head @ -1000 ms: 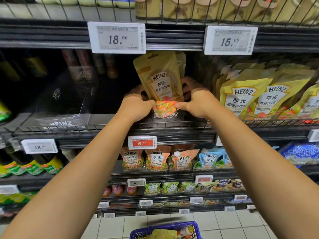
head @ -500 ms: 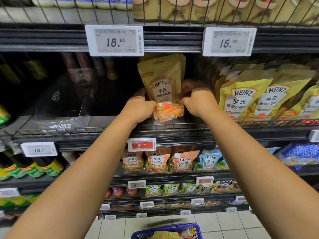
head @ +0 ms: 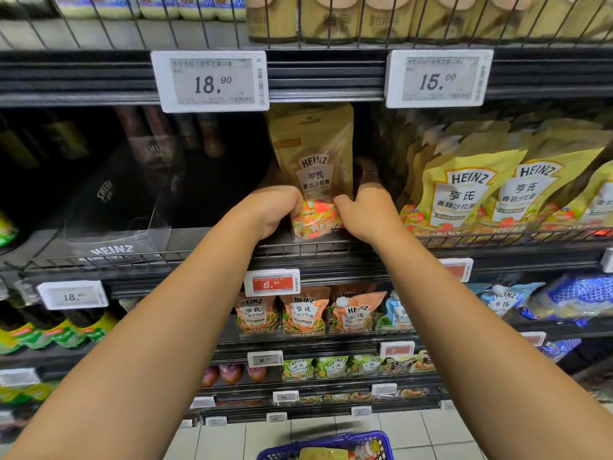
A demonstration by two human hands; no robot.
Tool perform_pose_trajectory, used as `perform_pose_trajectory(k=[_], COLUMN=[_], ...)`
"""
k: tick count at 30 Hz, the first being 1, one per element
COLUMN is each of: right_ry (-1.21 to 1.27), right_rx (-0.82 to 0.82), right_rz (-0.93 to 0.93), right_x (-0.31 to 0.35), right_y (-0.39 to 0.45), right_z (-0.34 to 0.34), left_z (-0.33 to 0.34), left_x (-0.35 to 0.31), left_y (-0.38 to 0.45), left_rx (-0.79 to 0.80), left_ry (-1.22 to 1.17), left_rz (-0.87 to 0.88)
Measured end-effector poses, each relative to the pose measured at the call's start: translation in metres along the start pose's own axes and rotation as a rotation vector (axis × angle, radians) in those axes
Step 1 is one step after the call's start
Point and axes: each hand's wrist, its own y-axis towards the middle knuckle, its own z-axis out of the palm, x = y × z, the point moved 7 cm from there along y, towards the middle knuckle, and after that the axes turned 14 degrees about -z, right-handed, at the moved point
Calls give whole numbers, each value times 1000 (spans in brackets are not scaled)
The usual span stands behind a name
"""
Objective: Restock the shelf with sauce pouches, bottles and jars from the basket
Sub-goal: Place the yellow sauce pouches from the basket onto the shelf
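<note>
A tan Heinz sauce pouch (head: 314, 167) stands upright on the dark wire-fronted shelf (head: 205, 255), just under the 18.90 price tag. My left hand (head: 272, 210) grips its lower left side and my right hand (head: 366, 210) grips its lower right side, thumbs on the front. To the right stands a row of similar yellow Heinz pouches (head: 464, 190). The blue basket (head: 326, 448) sits on the floor at the bottom edge, with a yellow pouch visible inside.
A clear Heinz divider (head: 112, 227) stands on the shelf to the left, with dark bottles (head: 166, 137) behind it. Lower shelves hold orange pouches (head: 303, 313) and green pouches (head: 331, 366). Price tags (head: 210, 81) line the shelf rails.
Both hands have pushed the pouch deeper and slightly right onto the shelf, standing it more upright. The camera view has moved closer.
</note>
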Motion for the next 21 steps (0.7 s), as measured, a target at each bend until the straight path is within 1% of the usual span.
perform_pose_trajectory(k=[3,6,11,16,18,19,21], right_ry=[-73,-67,-121,-125,-152,-183,-295], right_rx=[31,-16,-73,-87,-131,-169,-258], right_rz=[27,84,154,165,130,89,-61], right_x=[-2,-7,-13,-2,10,18,40], right_y=[-1,-5,-12,-22,-29,-34,-47], right_z=[-2,-14,-31,-37,-48,-56,-68], left_z=[12,25,57,53,40,29,-11], left_x=[-7,-11,-19,-14,-12,-14,-16], left_y=[0,-2,-14,-24,-29,-33,-45], left_rx=[63,72,179,194,164,116,-61], left_ry=[39,41,22,-16,47,109,209], left_rz=[35,54,58,29,45,96,256])
